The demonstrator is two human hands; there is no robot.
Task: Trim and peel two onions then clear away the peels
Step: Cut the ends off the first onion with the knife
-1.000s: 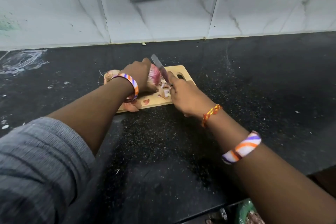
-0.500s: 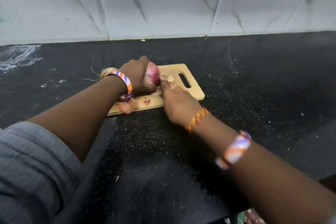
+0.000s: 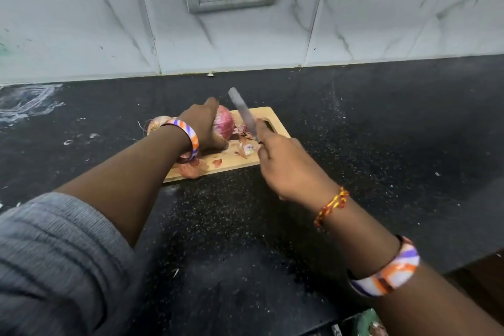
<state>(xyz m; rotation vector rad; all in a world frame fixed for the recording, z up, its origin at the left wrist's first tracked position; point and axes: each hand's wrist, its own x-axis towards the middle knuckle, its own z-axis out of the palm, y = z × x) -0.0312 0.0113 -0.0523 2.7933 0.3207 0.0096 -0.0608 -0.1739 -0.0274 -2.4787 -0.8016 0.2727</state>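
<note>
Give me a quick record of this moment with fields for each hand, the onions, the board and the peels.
left hand: grips the red onion on the board
right hand: holds the knife, blade raised beside that onion
second onion: behind the left wrist, skin on
cutting board: wooden, on the black counter
peels: scattered on the board

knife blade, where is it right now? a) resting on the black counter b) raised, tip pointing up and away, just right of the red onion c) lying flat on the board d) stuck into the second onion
b: the right hand grips the knife with its blade angled up off the cutting board, beside the red onion that the left hand holds.
</note>
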